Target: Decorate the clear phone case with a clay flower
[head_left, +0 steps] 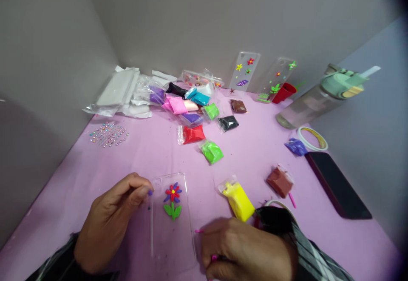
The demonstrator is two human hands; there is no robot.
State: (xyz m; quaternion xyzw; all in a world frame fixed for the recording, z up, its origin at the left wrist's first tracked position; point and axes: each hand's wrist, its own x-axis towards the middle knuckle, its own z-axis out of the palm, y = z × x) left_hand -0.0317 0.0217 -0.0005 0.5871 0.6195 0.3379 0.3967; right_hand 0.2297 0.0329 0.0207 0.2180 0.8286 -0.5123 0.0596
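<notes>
My left hand [116, 217] pinches a small bit of purple clay [150, 192] beside the upper left edge of a clear phone case [172, 247]. On the case is a clay flower [172, 192] with red and purple petals, a yellow centre and a green stem with two leaves [172, 210]. My right hand [242, 247] rests low on the table by the case's right edge, its fingers curled around a thin pink stick-like tool [199, 231]. Most of that tool is hidden by the fingers. A yellow clay packet [238, 200] lies just beyond my right hand.
Red [193, 134], green [212, 151] and brown [279, 181] clay packets lie ahead, near a heap of more packets [177, 104]. At the right are a dark phone [338, 185], tape roll [312, 139] and tilted bottle [310, 104]. Decorated cases [245, 70] lean on the wall.
</notes>
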